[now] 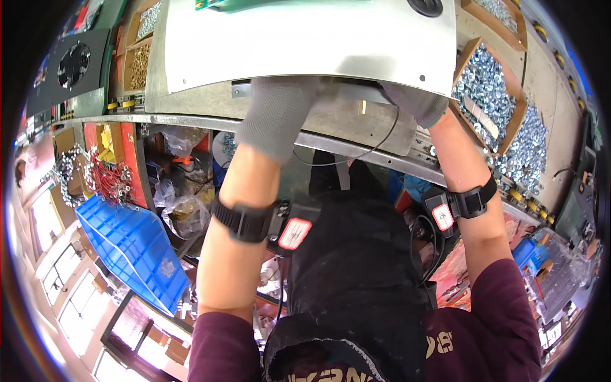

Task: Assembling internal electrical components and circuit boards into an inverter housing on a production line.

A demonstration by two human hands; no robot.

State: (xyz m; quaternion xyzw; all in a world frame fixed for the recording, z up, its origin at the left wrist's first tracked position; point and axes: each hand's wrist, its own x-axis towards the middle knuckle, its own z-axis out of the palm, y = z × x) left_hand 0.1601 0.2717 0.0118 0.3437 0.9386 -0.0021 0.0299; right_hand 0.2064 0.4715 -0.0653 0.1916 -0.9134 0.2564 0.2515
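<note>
A large white metal panel [305, 51] lies across the workbench in front of me, with a small hole near each front corner. My left hand [280, 111], in a grey knit glove, reaches in under its front edge; the fingers are hidden or blurred. Under the same edge, further right, is my gloved right hand [417, 105], its fingers also out of sight beneath the panel. Between the two hands a grey metal strip [366, 92] shows below the edge. A thin dark cable [382, 145] loops down from near my right hand over the bench edge.
Cardboard trays of silvery fasteners [487, 83] stand to the right, with a loose heap [528, 143] beside them. Brass-coloured parts [140, 67] fill a box at left, near a black fan panel [73, 63]. Below left hang red wires [109, 178] above a blue crate [133, 251].
</note>
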